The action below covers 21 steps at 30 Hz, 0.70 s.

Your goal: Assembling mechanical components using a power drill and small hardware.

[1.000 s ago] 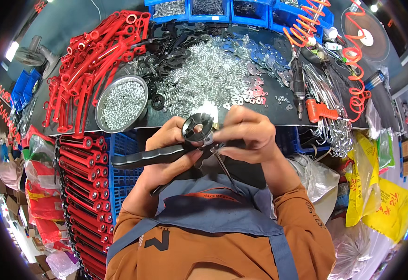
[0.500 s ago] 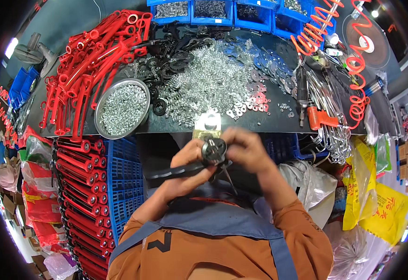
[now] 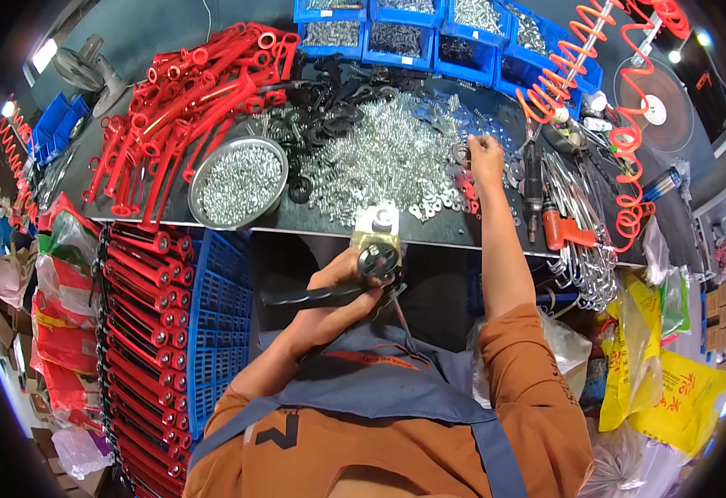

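The bench (image 3: pixel 114 178) carries, from left to right, a stack of red tubes (image 3: pixel 185 91), a round pan (image 3: pixel 238 181) of small silver parts, a heap of black rings (image 3: pixel 321 116), a wide spread of silver washers (image 3: pixel 396 158), and blue bins (image 3: pixel 429 37) along the far edge. A small fixture (image 3: pixel 377 228) is clamped at the near edge. The left hand (image 3: pixel 338 303) is wrapped closed around a black handle (image 3: pixel 317 295), holding its round head (image 3: pixel 378 259) just below the fixture. The right hand (image 3: pixel 486 158) reaches well away into the washers, fingers pinched together on the pile; whether a washer is held cannot be told. The step in hand appears to be fetching one part for the assembly. The next move calls for a single washer, carried back and seated squarely on the head while the left hand keeps it level.
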{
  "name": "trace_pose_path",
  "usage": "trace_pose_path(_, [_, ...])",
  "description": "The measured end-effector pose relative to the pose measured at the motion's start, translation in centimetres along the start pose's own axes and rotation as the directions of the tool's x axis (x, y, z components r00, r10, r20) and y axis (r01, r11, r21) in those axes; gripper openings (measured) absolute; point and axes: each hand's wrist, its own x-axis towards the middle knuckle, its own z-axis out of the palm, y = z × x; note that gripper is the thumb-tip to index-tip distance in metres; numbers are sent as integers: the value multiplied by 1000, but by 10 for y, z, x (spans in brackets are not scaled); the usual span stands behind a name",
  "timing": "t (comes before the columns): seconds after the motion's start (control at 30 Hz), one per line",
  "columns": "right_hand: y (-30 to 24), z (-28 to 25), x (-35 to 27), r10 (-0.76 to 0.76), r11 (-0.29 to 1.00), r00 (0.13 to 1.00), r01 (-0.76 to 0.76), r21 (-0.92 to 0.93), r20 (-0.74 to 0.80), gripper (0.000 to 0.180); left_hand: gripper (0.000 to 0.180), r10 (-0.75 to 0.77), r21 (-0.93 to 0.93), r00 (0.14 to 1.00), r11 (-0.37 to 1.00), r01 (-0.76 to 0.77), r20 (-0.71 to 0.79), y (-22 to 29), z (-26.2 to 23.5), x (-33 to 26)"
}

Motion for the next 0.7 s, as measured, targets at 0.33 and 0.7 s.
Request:
trace_pose_path(0.33, [44, -44, 29, -168, 592, 962, 273, -758, 215, 34, 13, -2, 23, 996, 1000, 0, 89, -3, 14, 24])
trace_pose_path(0.7, [-17, -67, -4, -219, 891, 952, 285, -355, 216, 29, 15, -63, 63, 993, 996, 57, 97, 3, 20, 23])
